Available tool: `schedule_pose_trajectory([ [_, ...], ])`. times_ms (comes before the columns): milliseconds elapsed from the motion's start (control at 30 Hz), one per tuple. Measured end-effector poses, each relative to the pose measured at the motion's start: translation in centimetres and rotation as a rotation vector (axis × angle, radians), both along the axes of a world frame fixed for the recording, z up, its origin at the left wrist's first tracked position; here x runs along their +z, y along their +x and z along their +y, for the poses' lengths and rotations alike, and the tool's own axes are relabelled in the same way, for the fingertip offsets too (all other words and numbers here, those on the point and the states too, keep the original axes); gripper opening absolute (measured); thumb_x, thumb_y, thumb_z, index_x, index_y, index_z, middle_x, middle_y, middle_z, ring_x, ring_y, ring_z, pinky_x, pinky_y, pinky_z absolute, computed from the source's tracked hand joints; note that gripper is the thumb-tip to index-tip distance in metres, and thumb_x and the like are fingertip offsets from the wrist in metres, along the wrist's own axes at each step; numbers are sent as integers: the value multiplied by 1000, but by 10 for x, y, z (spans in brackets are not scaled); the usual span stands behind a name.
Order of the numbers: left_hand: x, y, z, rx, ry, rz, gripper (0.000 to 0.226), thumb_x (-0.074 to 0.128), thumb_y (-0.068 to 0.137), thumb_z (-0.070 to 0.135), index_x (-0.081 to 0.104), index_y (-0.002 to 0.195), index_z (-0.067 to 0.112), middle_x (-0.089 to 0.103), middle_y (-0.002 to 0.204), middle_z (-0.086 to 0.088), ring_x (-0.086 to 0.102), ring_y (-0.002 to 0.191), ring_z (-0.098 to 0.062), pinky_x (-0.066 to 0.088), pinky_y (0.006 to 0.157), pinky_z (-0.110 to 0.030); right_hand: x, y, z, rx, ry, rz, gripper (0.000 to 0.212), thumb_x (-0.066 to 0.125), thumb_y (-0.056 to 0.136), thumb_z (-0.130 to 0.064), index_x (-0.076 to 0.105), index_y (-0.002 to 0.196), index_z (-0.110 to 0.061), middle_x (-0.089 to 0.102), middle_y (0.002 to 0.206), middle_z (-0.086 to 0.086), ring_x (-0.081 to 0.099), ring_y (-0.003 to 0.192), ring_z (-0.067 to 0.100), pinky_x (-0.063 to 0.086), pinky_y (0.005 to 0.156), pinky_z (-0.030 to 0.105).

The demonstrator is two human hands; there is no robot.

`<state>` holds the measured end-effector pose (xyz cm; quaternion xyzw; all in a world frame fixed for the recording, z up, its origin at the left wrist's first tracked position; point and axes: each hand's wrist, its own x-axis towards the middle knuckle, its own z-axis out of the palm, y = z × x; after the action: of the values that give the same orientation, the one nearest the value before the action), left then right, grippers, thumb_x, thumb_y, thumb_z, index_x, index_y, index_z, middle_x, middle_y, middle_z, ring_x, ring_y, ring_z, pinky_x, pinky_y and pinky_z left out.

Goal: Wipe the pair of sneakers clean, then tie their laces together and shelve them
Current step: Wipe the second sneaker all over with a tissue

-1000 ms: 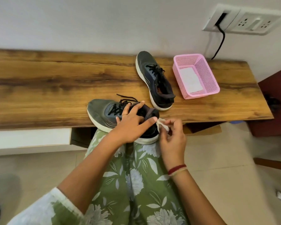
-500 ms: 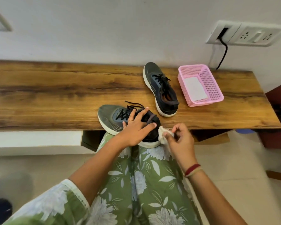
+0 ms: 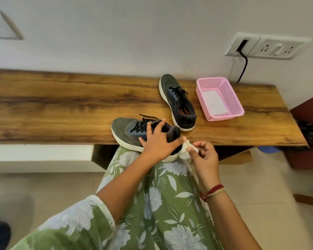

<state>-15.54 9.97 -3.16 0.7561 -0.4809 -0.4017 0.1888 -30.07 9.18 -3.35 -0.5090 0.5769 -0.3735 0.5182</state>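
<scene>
Left hand [image 3: 157,143] is clasping the sneaker [image 3: 126,130] overhanging the desk's [image 3: 61,109] front edge; right hand [image 3: 205,157], pinching what seems a cloth [image 3: 184,151], is risking pushing it off.

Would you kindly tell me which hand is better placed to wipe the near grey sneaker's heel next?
Right. The right hand pinches the white cloth beside the heel, while the left hand grips the dark grey sneaker, steadying it.

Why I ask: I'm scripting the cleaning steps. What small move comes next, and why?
Probably rub the crumpled white cloth along the heel of the near dark grey sneaker: the right hand pinches it there, and the left hand grips that sneaker.
</scene>
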Motion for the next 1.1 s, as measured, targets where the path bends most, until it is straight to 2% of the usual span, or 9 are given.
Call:
schedule_pose_trajectory([
  [200,-5,8,22,-16,-229,4,42,61,87,47,63,122,24,-3,158,19,-21,144,-25,5,114,-62,7,3,6,-145,42,-179,14,62,85,0,59,91,-13,66,89,5,63,79,13,52,70,24],
  [333,2,31,53,-51,-376,461,70,71,77,49,31,134,58,2,157,16,9,147,-15,22,117,-51,23,-9,-8,-300,42,-321,21,59,87,1,57,92,-19,66,89,-3,62,79,9,50,68,22],
  [400,7,36,70,-15,-362,645,92,75,74,38,11,136,64,11,153,18,24,138,6,31,114,-33,29,-13,-11,-303,52,-342,20,58,88,-1,57,93,-21,67,90,-4,63,76,8,52,63,20],
  [500,-4,35,96,-79,-310,584,70,74,74,29,41,120,71,0,156,15,13,142,4,22,115,-22,33,-11,-8,-271,109,-376,20,54,91,0,57,96,-19,66,96,-1,65,82,12,55,59,20],
  [567,-17,38,110,-56,-290,594,45,75,75,24,66,114,43,0,154,24,13,137,14,22,112,-12,33,-5,-2,-234,154,-400,22,51,92,2,58,97,-18,66,98,0,64,84,12,55,59,19],
  [800,-17,51,124,166,-119,696,38,77,73,-1,73,106,16,44,136,18,49,122,0,44,94,-13,26,23,8,-124,265,-416,20,53,90,3,66,95,-12,68,94,6,66,83,12,55,67,19],
  [900,-10,51,132,165,-153,576,36,73,76,-6,73,101,19,54,124,16,57,107,4,45,88,-10,23,28,9,-97,324,-433,15,56,88,2,66,94,-8,69,90,6,67,78,11,55,65,18],
  [1033,1,66,139,26,-5,298,34,57,80,-9,70,94,19,60,112,2,58,101,-6,50,93,-29,8,31,12,5,374,-352,18,64,84,0,67,98,-10,70,99,12,66,87,19,55,77,28],
  [1100,14,71,133,0,33,337,39,46,85,-14,69,86,17,62,104,3,58,92,5,50,82,-19,-2,35,15,72,371,-260,22,66,82,0,66,100,-12,69,102,11,64,89,18,54,80,30],
])
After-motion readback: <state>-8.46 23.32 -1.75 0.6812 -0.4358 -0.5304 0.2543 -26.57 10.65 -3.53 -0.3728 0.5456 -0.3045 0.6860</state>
